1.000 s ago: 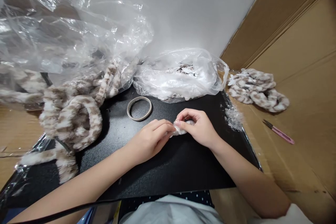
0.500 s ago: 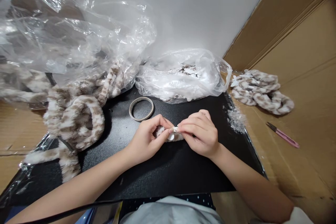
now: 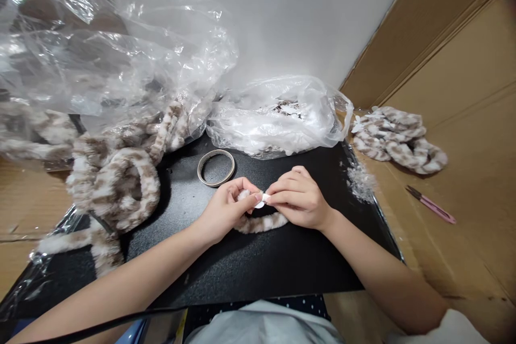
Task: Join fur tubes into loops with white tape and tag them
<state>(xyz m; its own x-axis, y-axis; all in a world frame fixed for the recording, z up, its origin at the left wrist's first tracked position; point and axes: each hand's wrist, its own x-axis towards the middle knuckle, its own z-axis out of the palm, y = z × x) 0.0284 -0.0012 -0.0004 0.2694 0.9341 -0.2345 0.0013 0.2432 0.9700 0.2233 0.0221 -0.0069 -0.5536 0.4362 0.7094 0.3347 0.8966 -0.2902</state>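
My left hand (image 3: 223,209) pinches a fluffy brown-and-white band (image 3: 261,224) between thumb and fingers. A small white tag (image 3: 259,205) shows at the left thumb tip. My right hand (image 3: 301,200) has its fingertips closed on a white piece at the same spot, close against the left fingers; whether that is part of the tag or of the band is unclear. The lower part of the band curves below both hands, over the black table (image 3: 250,269). Both fingertips partly cover the join.
A tape roll (image 3: 216,168) lies behind my left hand. A clear bag of white tags (image 3: 278,118) stands at the back. Fluffy bands (image 3: 116,183) pile up at left under plastic (image 3: 121,54); more bands (image 3: 397,137) and pink-handled snips (image 3: 431,205) rest on cardboard (image 3: 463,145) at right.
My hands have shifted slightly left and turned the band, so its lower curve now shows beneath them. Both hands keep pinching near the white tag.
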